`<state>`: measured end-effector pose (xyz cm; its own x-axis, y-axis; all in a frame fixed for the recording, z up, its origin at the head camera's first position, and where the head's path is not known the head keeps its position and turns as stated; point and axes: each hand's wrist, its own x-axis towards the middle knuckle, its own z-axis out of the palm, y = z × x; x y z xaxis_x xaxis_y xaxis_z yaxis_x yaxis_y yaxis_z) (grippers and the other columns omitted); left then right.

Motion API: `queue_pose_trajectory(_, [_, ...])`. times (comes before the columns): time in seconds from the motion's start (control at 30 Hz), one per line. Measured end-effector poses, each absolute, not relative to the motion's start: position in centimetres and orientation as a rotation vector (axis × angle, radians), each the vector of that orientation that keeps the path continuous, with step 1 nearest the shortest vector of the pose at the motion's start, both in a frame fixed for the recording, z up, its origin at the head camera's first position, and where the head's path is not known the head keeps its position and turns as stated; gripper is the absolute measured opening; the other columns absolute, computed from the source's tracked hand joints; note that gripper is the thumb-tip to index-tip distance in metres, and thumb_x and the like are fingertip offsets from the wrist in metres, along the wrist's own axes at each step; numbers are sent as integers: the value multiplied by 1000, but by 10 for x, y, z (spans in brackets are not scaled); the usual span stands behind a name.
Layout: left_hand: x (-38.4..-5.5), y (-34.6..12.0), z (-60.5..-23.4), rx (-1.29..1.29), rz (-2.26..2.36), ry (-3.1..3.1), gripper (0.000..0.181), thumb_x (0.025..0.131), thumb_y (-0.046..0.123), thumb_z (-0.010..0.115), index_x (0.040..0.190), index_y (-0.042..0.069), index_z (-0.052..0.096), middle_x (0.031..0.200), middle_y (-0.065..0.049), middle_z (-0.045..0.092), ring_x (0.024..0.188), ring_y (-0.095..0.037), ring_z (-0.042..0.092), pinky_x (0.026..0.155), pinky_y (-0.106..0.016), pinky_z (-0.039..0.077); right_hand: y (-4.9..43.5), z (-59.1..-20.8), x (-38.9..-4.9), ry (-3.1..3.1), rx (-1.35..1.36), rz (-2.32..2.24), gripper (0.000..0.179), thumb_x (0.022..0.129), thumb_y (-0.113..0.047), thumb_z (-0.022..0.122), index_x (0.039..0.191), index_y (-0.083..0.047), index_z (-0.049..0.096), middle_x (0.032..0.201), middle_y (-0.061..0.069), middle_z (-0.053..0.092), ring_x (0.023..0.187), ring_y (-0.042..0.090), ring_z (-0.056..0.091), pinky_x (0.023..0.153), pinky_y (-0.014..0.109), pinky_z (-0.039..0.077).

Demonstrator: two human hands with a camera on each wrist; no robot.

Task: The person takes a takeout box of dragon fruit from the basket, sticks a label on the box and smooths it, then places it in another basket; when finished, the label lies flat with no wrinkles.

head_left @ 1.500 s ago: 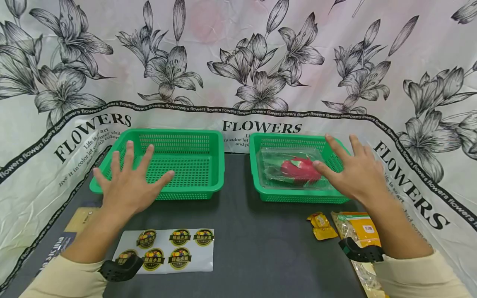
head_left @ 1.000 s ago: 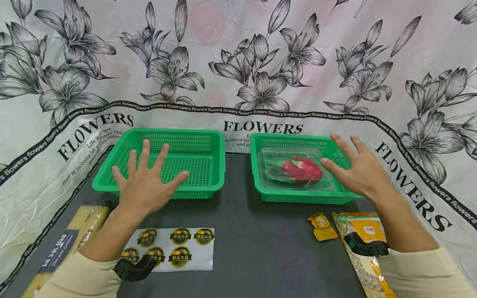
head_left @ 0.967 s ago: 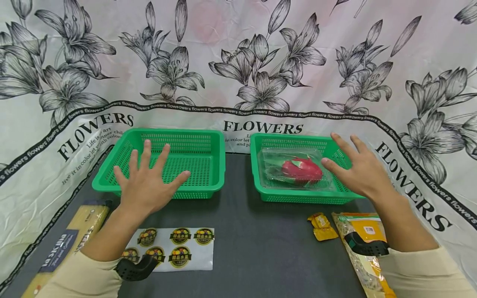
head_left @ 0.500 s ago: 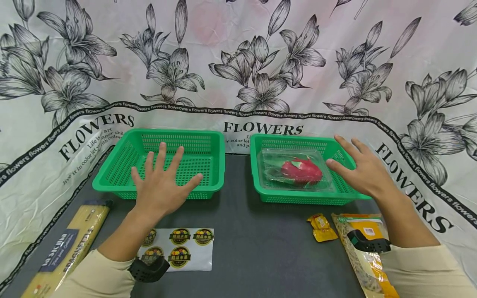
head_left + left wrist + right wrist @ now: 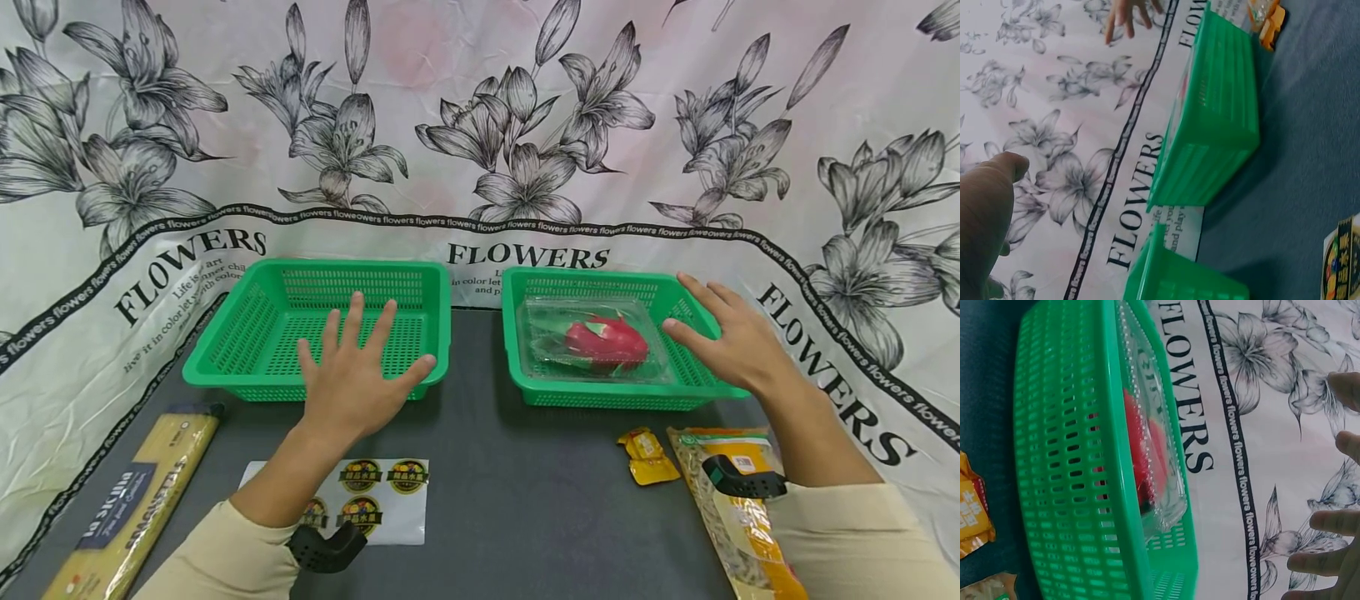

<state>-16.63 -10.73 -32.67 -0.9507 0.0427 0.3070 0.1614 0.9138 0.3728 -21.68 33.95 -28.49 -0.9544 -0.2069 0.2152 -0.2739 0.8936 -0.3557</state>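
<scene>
My left hand (image 5: 352, 383) hovers with spread fingers over the front right part of the left green basket (image 5: 232, 382), holding nothing. At the right edge of the other green basket (image 5: 585, 395), my right hand (image 5: 731, 342) hangs in the air, its fingers extended and also free of any object. That right basket holds a clear plastic clamshell box (image 5: 543, 333) with a red dragon fruit (image 5: 607, 342) inside. In the right wrist view the clamshell box (image 5: 1172, 506) shows beyond the basket's near wall.
A sheet of round fruit stickers (image 5: 405, 508) lies under the left forearm. A spaghetti pack (image 5: 142, 500) lies at the left. On the right are a small yellow packet (image 5: 647, 457) and a larger yellow and clear bag (image 5: 738, 517). A flower-printed cloth (image 5: 420, 125) hangs behind.
My left hand has moved rightward across the front of the left basket, uncovering the spaghetti pack. The right hand has drifted slightly right. The baskets and their contents stay put.
</scene>
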Motion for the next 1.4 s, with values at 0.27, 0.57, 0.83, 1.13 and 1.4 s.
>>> queue_pose_trajectory(0.27, [-167,-90,-329,-165,-595,-2773,89,85,75,44,156,26,23,160,-12,8,142,-43,6,100,-73,1,345,-288,-219,-2891,376,590,71,98,-44,50,157,-26,15,153,31,14,130,62,15,88,81,13])
queue_pose_trajectory(0.57, [-168,-72,-335,-200,-581,-2786,87,86,73,46,155,26,24,160,-11,8,142,-42,8,101,-72,3,349,-293,-222,-2895,385,616,72,98,-44,51,157,-25,15,153,30,16,130,61,17,88,80,14])
queue_pose_trajectory(0.83, [-171,-53,-342,-253,-601,-2799,87,86,75,43,155,27,23,161,-8,7,143,-38,6,102,-71,3,352,-299,-222,-2895,389,653,70,98,-43,50,157,-23,16,153,29,18,133,58,15,90,80,12])
queue_pose_trajectory(1.13, [-173,-36,-350,-286,-626,-2790,86,86,73,47,154,26,27,160,-8,10,143,-38,8,104,-69,2,355,-306,-224,-2888,405,706,69,99,-42,50,157,-25,17,154,26,19,134,56,14,91,80,12])
queue_pose_trajectory(1.4, [-178,-22,-356,-331,-627,-2811,86,85,74,47,155,27,26,160,-7,9,144,-36,6,104,-68,1,355,-307,-223,-2915,380,709,69,99,-43,49,157,-26,15,154,26,18,124,60,30,87,78,20])
